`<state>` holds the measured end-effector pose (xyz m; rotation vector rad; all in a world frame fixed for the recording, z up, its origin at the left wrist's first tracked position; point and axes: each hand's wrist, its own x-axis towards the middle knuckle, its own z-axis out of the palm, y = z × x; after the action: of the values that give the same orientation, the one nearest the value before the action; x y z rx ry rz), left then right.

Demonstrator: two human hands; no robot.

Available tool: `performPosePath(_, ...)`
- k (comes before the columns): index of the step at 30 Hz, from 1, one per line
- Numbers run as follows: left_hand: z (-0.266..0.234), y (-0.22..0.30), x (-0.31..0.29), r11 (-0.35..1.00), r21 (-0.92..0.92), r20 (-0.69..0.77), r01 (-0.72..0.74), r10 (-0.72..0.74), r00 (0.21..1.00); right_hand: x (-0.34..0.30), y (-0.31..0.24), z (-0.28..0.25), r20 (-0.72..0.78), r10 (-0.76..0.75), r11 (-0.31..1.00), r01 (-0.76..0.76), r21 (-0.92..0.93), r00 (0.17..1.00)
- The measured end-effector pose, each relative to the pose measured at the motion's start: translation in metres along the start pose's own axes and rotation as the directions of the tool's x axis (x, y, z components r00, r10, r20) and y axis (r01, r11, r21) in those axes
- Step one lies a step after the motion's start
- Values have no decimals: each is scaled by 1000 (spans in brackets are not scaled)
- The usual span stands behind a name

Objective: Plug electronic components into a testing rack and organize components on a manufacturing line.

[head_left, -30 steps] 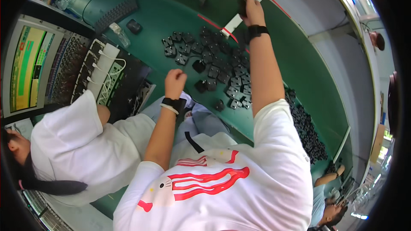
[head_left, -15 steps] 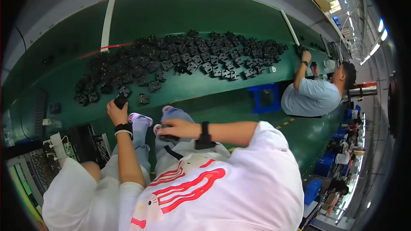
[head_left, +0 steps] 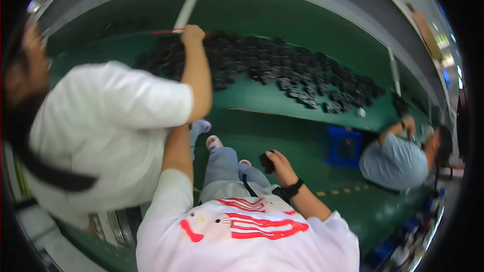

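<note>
The right hand point(head_left: 280, 163) is curling its fingers point(head_left: 271, 156) around a small black part point(head_left: 266, 162), which is sitting at 9 o'clock of the palm, above the lap. The left hand is hiding behind a co-worker's white sleeve point(head_left: 151, 98), so its grip cannot be told. More black parts point(head_left: 302, 78) are lying on the green belt point(head_left: 262, 17) at 12 o'clock.

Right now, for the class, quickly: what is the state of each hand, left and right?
Left hand: hidden behind the co-worker's white sleeve, so it cannot be told.
Right hand: closed on a small black part.
</note>
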<state>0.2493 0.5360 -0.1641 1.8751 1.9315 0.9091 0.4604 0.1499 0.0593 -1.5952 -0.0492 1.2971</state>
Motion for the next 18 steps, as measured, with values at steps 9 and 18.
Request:
performPosePath(9, 21, 11, -94, 741, -603, 216, 295, -204, 955, -10, 72, -80, -50, 111, 993, -109, 39, 993)
performPosePath(18, 23, 9, -124, 101, -892, 434, 441, -83, 897, 0, 93, -96, 81, 167, 979, -176, 105, 983)
